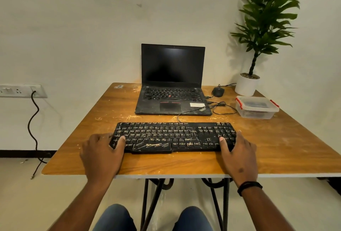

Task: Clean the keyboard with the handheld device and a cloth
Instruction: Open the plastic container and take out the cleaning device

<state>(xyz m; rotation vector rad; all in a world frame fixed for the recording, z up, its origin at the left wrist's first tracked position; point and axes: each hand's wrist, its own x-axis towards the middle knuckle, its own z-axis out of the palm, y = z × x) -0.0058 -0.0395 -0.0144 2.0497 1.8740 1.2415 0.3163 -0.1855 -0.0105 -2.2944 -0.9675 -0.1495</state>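
Two hands grasp the keyboard [174, 136] by its short ends, left hand [102, 154] and right hand [238, 154], thumbs on the keys. It lies on the bench [276, 147] before the laptop [172, 83]. Likely light, stiff plastic; end holds suit lifting it level.
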